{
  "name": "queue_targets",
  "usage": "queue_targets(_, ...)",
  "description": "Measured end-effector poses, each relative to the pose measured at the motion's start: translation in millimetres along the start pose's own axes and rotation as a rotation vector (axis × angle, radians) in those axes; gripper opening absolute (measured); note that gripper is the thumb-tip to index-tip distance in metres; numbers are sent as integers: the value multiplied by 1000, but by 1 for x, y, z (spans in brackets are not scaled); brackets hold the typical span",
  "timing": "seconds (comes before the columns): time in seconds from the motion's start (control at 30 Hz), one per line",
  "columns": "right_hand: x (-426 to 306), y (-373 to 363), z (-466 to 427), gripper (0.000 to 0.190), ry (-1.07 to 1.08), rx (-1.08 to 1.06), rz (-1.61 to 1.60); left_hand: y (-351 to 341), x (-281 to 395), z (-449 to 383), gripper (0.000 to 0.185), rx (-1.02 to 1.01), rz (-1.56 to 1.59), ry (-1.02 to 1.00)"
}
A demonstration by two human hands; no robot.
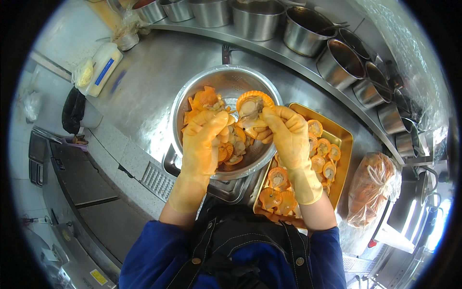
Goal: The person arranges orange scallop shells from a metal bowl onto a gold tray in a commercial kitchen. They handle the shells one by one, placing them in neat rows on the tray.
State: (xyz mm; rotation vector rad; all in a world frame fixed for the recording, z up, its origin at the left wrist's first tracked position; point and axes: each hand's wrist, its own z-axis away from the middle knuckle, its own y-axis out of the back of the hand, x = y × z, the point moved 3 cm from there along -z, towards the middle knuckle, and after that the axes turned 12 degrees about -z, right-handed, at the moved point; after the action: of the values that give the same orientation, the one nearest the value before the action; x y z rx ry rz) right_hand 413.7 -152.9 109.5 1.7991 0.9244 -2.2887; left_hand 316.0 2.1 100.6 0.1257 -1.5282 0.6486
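Observation:
Both my hands wear pale yellow rubber gloves and are raised over a steel colander point(269, 81) of orange scallops point(206, 98). My right hand point(287, 132) grips an opened scallop point(252, 106) by its edge, its pale meat facing up. Close by on the left, my left hand point(205, 135) has its fingers bent, thumb against the forefinger; whether something small is between them cannot be told. To the right of the colander, partly under my right forearm, a gold-coloured tray point(347, 151) holds several opened scallops point(278, 177) on the half shell.
Steel pots point(258, 21) line a raised shelf point(216, 34) along the back and right. A steel tray point(231, 195) lies partly under the colander. A knotted plastic bag point(373, 186) of reddish food sits at right; a plastic container point(104, 68) stands at upper left.

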Motion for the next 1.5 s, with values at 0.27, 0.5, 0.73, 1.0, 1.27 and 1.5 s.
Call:
queue_targets(0.27, -64, 132, -3, 15, 322, 336, 154, -42, 3, 30, 21, -216, -294, -49)
queue_targets(0.5, -29, 264, 8, 14, 149, 458, 527, -158, -89, 51, 67, -861, -944, -446)
queue_targets(0.73, 14, 292, -16, 23, 100, 562, 870, -209, -185, 30, 85, -833, -1435, -666)
queue_targets(1.0, -9, 270, -5, 28, -8, 532, 1325, -200, -200, 32, 86, -842, -1420, -714)
queue_targets(1.27, 10, 280, -10, 32, -208, 595, 1076, -195, -200, 37, 85, -831, -1421, -720)
queue_targets(1.5, 11, 283, -19, 37, -260, 490, 1372, -186, -164, 57, 83, -905, -1307, -608)
